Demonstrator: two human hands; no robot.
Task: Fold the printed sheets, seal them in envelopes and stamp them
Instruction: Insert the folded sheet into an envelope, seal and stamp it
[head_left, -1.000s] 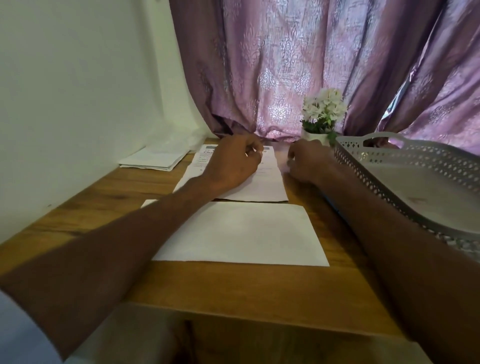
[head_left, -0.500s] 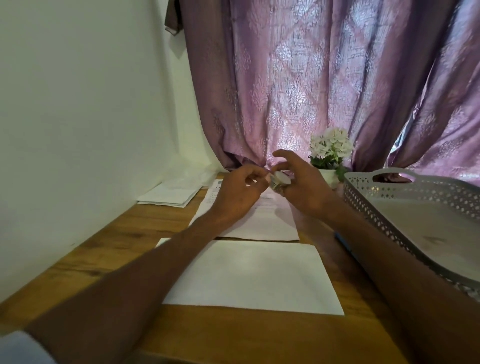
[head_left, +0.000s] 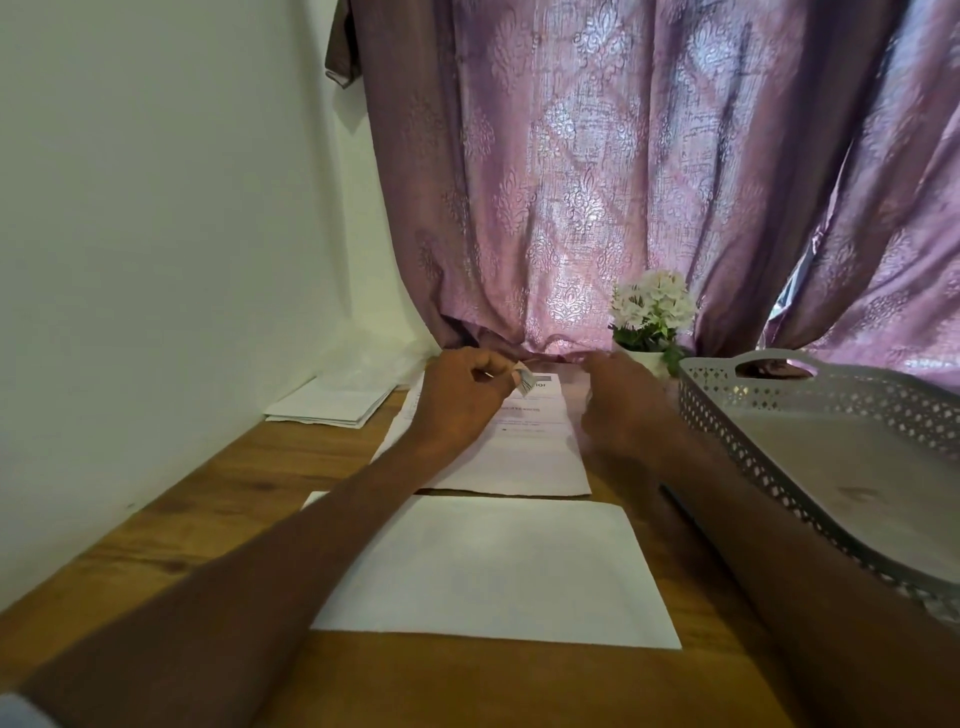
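Head view: on the left, by the white wall (head_left: 156, 234), a stack of envelopes (head_left: 332, 404) lies near the back of the wooden table (head_left: 218, 499). The left hand (head_left: 460, 397) hovers over the printed sheet (head_left: 519, 447), its fingers pinched on a small stamp (head_left: 525, 383). The sheet's print is upside down and too small to read. Just in front of it, nearly touching its near edge, lies a blank white envelope (head_left: 493, 571), with bare wood between it and the table's front edge. The right hand (head_left: 623, 405) is blurred above the sheet's right edge; whether it is open or closed cannot be told. A flower pot (head_left: 649, 317) stands before the curtain (head_left: 623, 182). A gray perforated tray (head_left: 831, 467) fills the right side.
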